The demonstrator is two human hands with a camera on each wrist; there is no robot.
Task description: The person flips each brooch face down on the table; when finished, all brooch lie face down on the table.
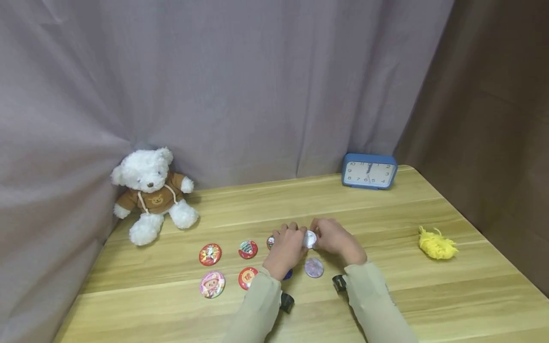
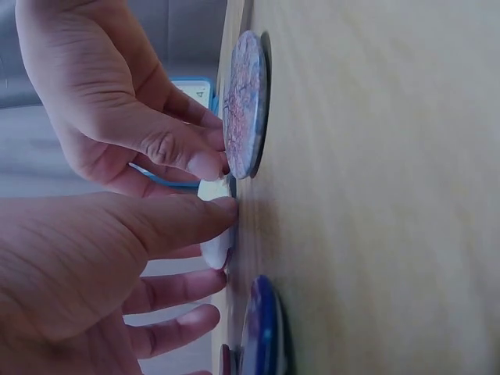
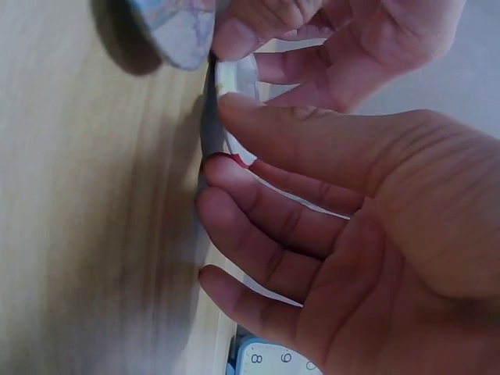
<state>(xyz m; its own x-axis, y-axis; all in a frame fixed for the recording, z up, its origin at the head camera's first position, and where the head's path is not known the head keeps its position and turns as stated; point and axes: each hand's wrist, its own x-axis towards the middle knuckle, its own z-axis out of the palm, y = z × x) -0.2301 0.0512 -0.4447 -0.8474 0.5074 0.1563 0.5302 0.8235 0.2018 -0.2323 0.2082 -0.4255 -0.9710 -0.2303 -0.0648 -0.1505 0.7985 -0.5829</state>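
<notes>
Both hands meet at a round badge (image 1: 310, 239) with a whitish face and a bit of red at its rim. My left hand (image 1: 286, 248) pinches its left side, the thumb on the near edge in the left wrist view. On the opposite side my right hand (image 1: 337, 239) holds the rim between thumb and fingers, as the right wrist view shows. A purple patterned badge (image 1: 314, 267) lies just in front of them. Partly hidden by the left hand are a dark blue badge (image 1: 288, 274) and a red-rimmed badge (image 1: 270, 242).
Left of the hands lie two red badges (image 1: 210, 254), (image 1: 248, 249), a pink badge (image 1: 212, 284) and a red-and-gold badge (image 1: 247, 277). A white teddy bear (image 1: 155, 196) sits at the back left, a blue clock (image 1: 370, 171) at the back right. Yellow yarn (image 1: 437, 244) lies right.
</notes>
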